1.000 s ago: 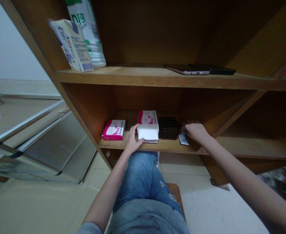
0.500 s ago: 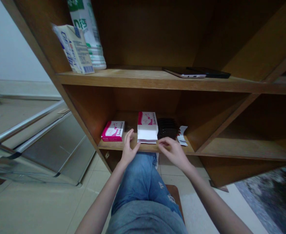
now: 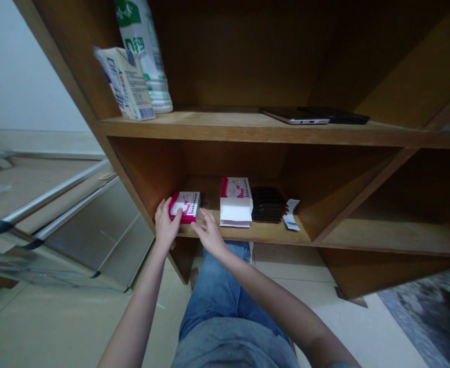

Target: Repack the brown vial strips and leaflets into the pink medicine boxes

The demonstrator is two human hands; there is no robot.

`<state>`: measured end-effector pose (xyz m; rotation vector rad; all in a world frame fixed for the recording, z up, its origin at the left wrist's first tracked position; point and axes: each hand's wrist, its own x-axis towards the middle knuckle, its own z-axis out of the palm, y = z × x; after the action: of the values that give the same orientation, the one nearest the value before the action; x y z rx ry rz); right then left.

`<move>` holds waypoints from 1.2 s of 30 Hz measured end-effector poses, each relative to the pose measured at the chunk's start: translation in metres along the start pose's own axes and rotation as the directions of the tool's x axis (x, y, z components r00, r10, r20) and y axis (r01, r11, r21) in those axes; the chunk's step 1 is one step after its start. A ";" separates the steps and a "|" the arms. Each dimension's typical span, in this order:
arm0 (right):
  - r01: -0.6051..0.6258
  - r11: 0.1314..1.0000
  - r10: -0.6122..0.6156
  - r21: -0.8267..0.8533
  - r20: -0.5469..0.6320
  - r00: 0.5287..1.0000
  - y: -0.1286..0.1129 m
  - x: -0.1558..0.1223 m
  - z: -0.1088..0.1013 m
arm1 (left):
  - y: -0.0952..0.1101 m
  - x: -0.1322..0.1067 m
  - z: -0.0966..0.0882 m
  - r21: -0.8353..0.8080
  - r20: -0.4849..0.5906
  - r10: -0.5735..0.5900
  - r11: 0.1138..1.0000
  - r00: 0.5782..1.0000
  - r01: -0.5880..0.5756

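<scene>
A closed pink-and-white carton lies on the lower shelf at the left. My left hand is closed around its left front corner, with the thumb over the carton and the fingers along its left side. At the carton's right front corner is my right hand, fingers apart; whether it touches the carton I cannot tell. Right of my hands lies a second pink-and-white carton, its white flap open toward me. Dark flat packets are stacked beside it, and a folded white paper lies at their right.
On the upper shelf stand a drink carton and a white-and-green bottle at left. A phone and a dark flat object lie at right. A metal-framed rack stands left of the cabinet.
Both hands have moved left, from the open carton to the closed carton. The left hand has taken hold of the closed carton's left side. The view has shifted slightly.
</scene>
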<state>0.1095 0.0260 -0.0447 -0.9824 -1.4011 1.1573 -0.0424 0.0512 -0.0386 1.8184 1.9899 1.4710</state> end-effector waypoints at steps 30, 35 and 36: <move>-0.016 0.984 0.028 0.176 -0.066 0.997 -0.102 0.050 -0.132 | 0.140 0.026 0.048 -0.588 0.100 0.058 0.809 0.993 0.012; -0.101 0.994 0.105 0.052 -0.075 0.992 -0.094 0.054 -0.162 | 0.141 0.024 0.073 -0.665 0.262 0.044 0.732 0.964 0.148; -0.112 0.993 0.115 0.042 -0.073 0.991 -0.091 0.054 -0.165 | 0.139 0.023 0.076 -0.669 0.271 0.038 0.725 0.962 0.160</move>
<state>0.2668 0.0836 0.0575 -1.0797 -1.2731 1.2138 0.0990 0.0914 0.0247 1.4831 1.1207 1.5476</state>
